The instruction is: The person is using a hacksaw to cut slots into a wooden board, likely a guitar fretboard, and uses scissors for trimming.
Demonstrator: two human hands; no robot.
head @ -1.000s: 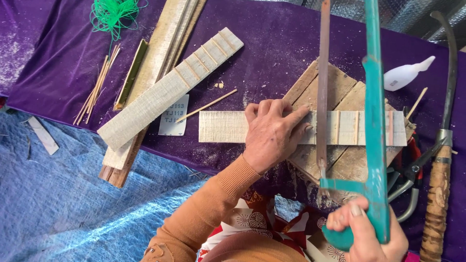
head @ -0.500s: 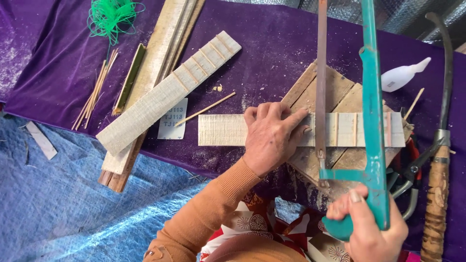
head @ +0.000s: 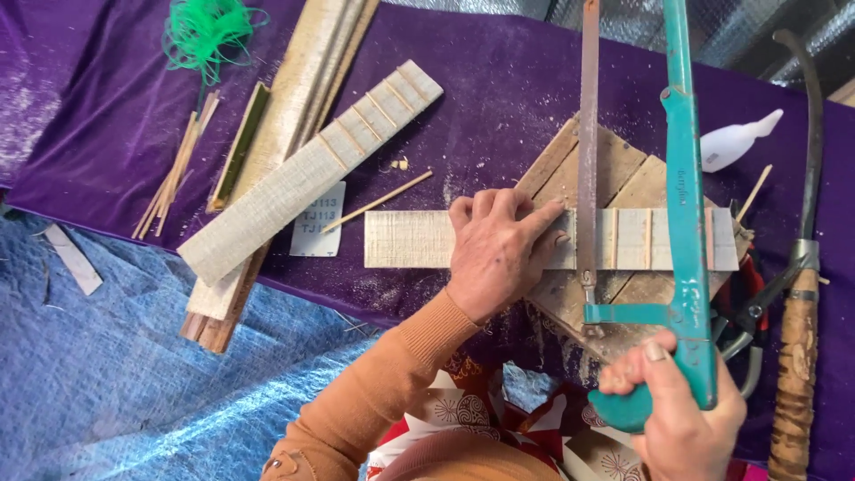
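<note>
My left hand (head: 497, 250) presses flat on a pale wooden strip (head: 405, 239) with thin cross slats, holding it down on a square wooden board (head: 614, 169). My right hand (head: 679, 419) grips the handle of a teal hacksaw (head: 684, 205). The saw's blade (head: 588, 134) lies across the strip just right of my left fingertips. Sawdust is scattered around the cut.
A longer slatted strip (head: 303, 178) lies diagonally over bamboo planks (head: 294, 98) on the purple cloth (head: 107, 116). Thin sticks (head: 174, 174), green string (head: 209, 27), a white glue bottle (head: 735, 142), a wooden-handled sickle (head: 797, 356) and a blue tarp (head: 116, 374) lie around.
The hacksaw and my right hand have shifted slightly along the cut line toward me and back. My left hand stays pressed on the strip.
</note>
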